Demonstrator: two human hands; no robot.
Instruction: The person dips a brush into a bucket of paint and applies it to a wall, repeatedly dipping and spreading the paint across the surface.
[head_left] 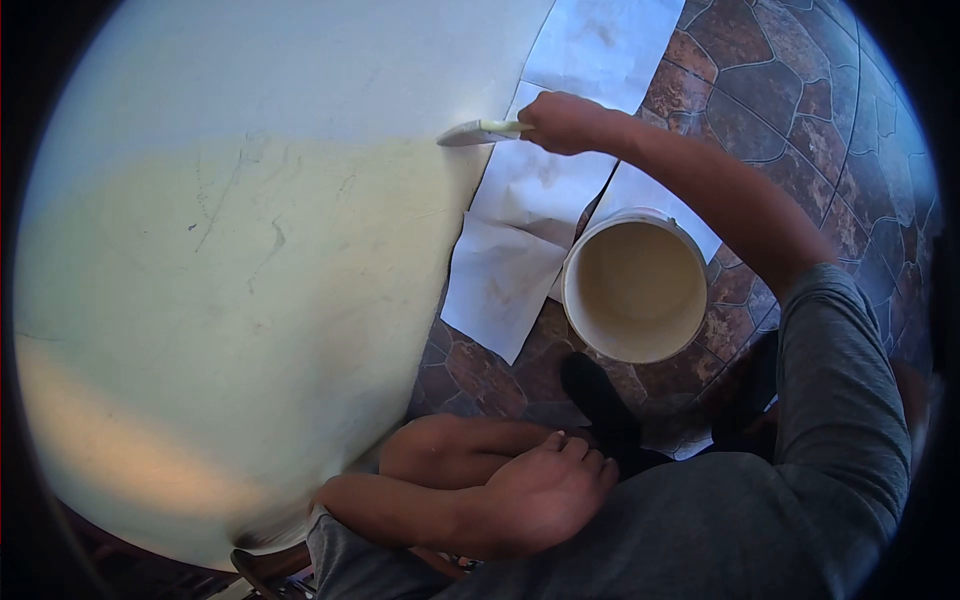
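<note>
My right hand (566,122) is closed round the pale handle of a paintbrush (470,132). The brush's wide bristle end points left and meets the pale wall (300,230) close to its bottom edge. Below and to the right of that hand stands a white bucket (640,290), with cream-coloured paint or residue inside. My left hand (555,487) rests over my lap beside the bent knee, its fingers curled in and nothing visible in them; the fingertips are partly hidden.
White paper sheets (505,285) lie along the wall's foot, partly under the bucket. Stone-patterned floor tiles (760,95) spread to the right. My dark-clad foot (598,390) is just below the bucket. Dark marks and scuffs show on the wall.
</note>
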